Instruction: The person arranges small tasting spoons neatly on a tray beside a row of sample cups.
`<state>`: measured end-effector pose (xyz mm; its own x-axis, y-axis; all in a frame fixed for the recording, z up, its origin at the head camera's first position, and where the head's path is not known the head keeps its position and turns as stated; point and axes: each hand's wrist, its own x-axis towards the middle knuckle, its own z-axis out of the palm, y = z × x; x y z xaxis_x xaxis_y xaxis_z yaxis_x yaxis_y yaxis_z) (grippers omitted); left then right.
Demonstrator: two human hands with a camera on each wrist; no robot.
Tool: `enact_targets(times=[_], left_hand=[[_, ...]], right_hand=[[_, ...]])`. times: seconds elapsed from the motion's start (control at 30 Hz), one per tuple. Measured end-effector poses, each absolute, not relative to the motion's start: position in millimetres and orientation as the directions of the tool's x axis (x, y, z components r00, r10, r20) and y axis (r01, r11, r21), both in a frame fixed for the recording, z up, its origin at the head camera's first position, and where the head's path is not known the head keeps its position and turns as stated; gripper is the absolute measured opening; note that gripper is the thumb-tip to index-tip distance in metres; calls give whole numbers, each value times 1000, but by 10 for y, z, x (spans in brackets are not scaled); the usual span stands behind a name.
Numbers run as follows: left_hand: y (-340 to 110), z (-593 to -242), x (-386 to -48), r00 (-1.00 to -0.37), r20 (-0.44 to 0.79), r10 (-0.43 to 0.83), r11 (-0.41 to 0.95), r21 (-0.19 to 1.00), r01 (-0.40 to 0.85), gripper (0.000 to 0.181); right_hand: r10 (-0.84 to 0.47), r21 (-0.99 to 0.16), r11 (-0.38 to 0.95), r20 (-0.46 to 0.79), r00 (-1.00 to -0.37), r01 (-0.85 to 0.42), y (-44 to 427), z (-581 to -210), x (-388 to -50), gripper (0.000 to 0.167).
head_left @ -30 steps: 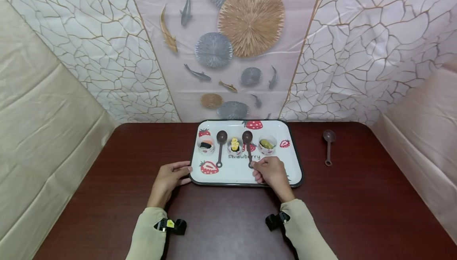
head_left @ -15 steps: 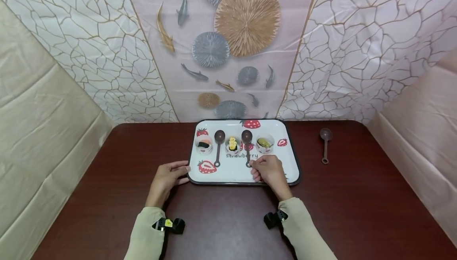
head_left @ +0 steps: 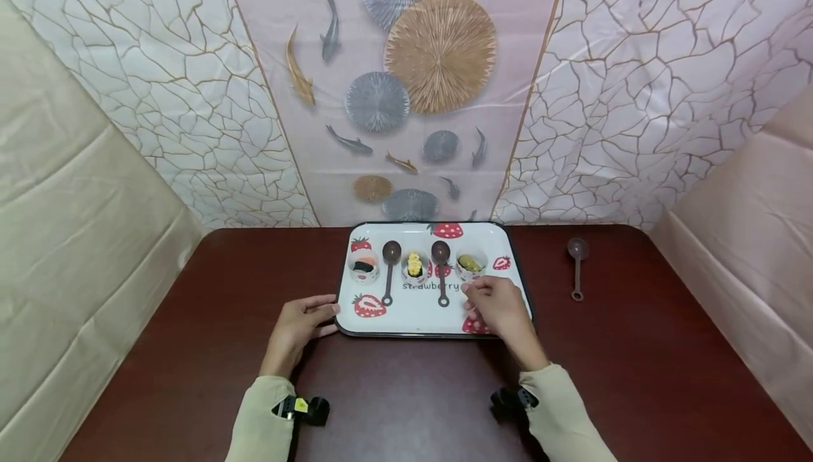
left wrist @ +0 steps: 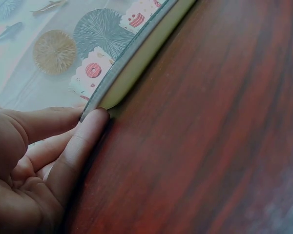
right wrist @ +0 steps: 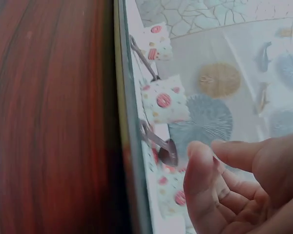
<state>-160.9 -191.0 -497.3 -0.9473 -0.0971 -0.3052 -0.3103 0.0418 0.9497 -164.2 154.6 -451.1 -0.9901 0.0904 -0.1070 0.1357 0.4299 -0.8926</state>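
Observation:
My left hand [head_left: 298, 324] holds the left edge of a white strawberry-printed tray [head_left: 413, 321]. In the left wrist view, thumb and fingertip meet at its dark rim [left wrist: 122, 61]. Just above the tray's right part, my right hand [head_left: 504, 312] has loosely bent fingers with nothing between them. Left of it lies a dark brown measuring spoon [head_left: 442, 280], bowl away from me, between the middle and right paper cups. Another brown spoon [head_left: 389, 277] lies between the left cup [head_left: 364, 278] and the middle cup [head_left: 415, 281]. The right cup [head_left: 464, 276] stands just beyond my right fingertips.
A third brown spoon [head_left: 577, 271] lies on the dark wooden table [head_left: 635, 349], right of the tray. Small sushi-like pieces sit in the cups: orange and black, yellow-topped, and green. A patterned cloth [head_left: 413, 159] hangs behind the table.
My right hand has let go of the right spoon's handle and moved a little to the right, leaving the spoon on the tray. My left hand stays at the tray edge.

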Motion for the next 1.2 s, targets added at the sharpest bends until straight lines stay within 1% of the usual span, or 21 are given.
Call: enact_targets(times=[0.17, 0.37, 0.57, 0.73, 0.93, 1.07, 1.2], left_hand=[[-1920, -4981, -1606, -947, -304, -105, 45, 950, -310, 39], [-1945, -4980, -1617, -949, -299, -97, 58, 951, -305, 43], [-1936, -4970, -1613, -947, -306, -98, 65, 947, -313, 42], [-1941, -4968, -1592, -946, -309, -99, 63, 947, -316, 42], [-1946, -4977, -1598, -948, -305, -91, 61, 948, -311, 43], [-1931, -4978, -1618, -949, -302, -90, 64, 949, -308, 43], [-1889, -5007, -1588, -949, -300, -98, 66, 949, -307, 40]], right_hand=[[72, -820, 568, -40, -997, 74, 1755, -4371, -1542, 28], [23, -770, 637, 21, -1000, -2, 2013, -4240, -1438, 27], [4, -689, 723, 74, -997, -49, 2260, -4154, -1412, 35], [48, -667, 744, 90, -995, -24, 2475, -4107, -1403, 40], [123, -685, 729, 110, -986, 14, 2727, -4128, -1425, 53], [163, -695, 718, 106, -981, 44, 2840, -4185, -1476, 55], [207, -702, 703, 48, -977, 115, 2973, -4308, -1521, 53]])
